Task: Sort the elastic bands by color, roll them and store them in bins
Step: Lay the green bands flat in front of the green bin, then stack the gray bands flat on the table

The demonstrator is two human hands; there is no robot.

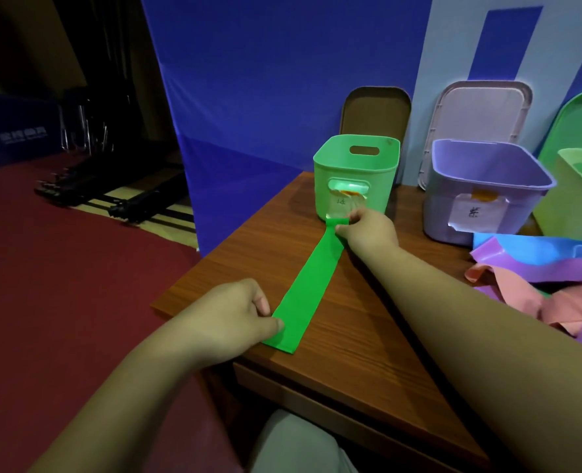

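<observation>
A green elastic band [308, 288] lies stretched flat along the wooden table [351, 363], running from the near left edge toward the green bin [356, 177]. My left hand [229, 320] pinches the band's near end at the table's edge. My right hand [368, 230] pinches the far end, which is folded over just in front of the green bin. A pile of loose bands [542, 281] in purple, blue and salmon lies at the right.
A purple bin [480, 196] with a paper label stands right of the green bin, and a light green bin [579, 196] sits at the far right. Lids lean against the blue backdrop behind them. Dark stands lie on the red floor at the left.
</observation>
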